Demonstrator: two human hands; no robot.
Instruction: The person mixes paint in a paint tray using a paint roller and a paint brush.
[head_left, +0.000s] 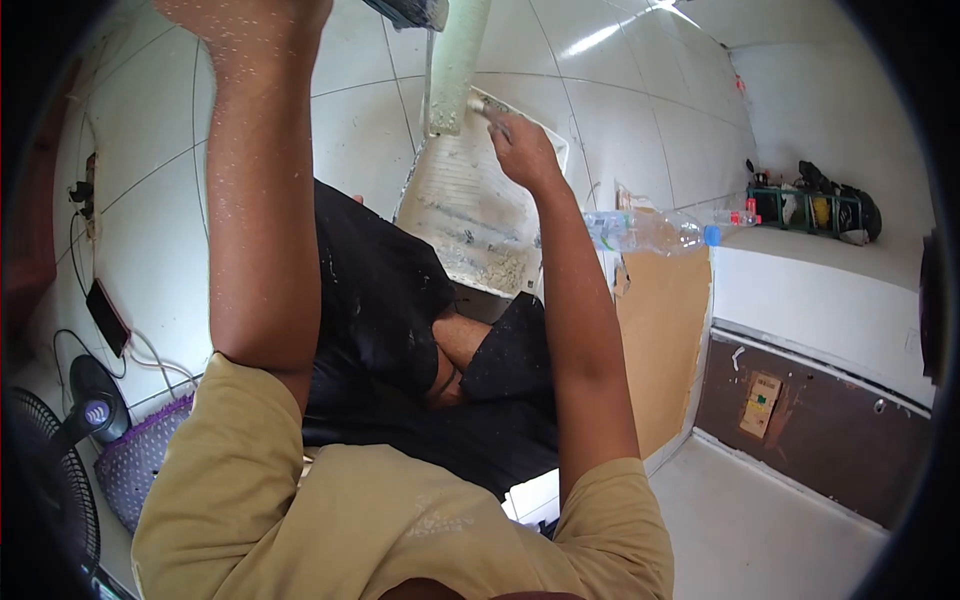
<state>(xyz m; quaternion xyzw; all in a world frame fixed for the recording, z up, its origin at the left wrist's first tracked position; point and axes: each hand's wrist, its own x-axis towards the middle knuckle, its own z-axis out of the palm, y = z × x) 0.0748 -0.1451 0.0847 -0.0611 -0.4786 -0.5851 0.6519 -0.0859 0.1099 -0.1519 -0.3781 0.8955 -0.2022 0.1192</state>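
Observation:
My right hand (525,152) is closed round the dark handle of a small tool. Its pale tip (477,104) lies beside a light green paint roller (459,75). The roller hangs above the back of a white tray (560,152) with a ribbed slope. Thick pale paint (500,268) lies in the tray's near end. My left arm reaches up at the left. Only the base of my left hand (235,15) shows at the top edge, so its fingers and anything in them are hidden.
A clear plastic bottle (655,232) is right of my right forearm, above brown board (665,320). A green crate (815,208) with items sits on a white ledge at the right. At the left are a fan (45,480), cables and a dark flat device (107,317).

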